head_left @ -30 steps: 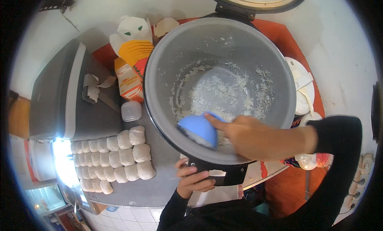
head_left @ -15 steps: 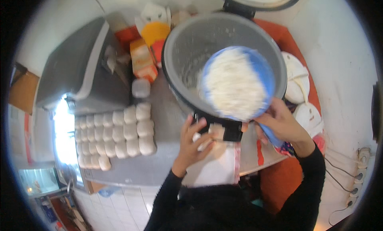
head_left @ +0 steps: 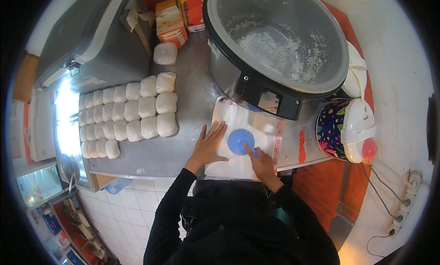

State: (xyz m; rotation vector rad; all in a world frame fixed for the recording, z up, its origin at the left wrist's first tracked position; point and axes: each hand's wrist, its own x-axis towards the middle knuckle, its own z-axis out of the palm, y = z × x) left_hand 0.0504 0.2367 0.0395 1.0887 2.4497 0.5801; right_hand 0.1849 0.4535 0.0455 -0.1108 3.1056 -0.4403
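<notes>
My right hand (head_left: 264, 166) grips a blue rice scoop (head_left: 240, 142) by its handle, index finger stretched toward the round bowl. The scoop's rounded underside faces up over a sheet of white wrapping paper (head_left: 238, 169); whatever lies beneath is hidden. My left hand (head_left: 206, 148) is spread flat, palm down, on the paper's left side, fingers apart. Just beyond the paper stands a big grey rice cooker pot (head_left: 275, 93) with a black front handle. Loose white rice (head_left: 275, 52) clings to its bottom and sides.
Rows of white wrapped packets (head_left: 133, 108) sit at the left of the metal table (head_left: 190, 81). Behind them are a grey cooler box (head_left: 114, 49), a small clear tub (head_left: 165, 53) and orange cartons (head_left: 170, 24). A flower-patterned container (head_left: 332, 127) stands at right, near wall sockets (head_left: 407, 198).
The rice-filled scoop came from over the pot down to the paper and is now turned over. My left hand moved from the pot's front to lie flat on the paper. The view shifted.
</notes>
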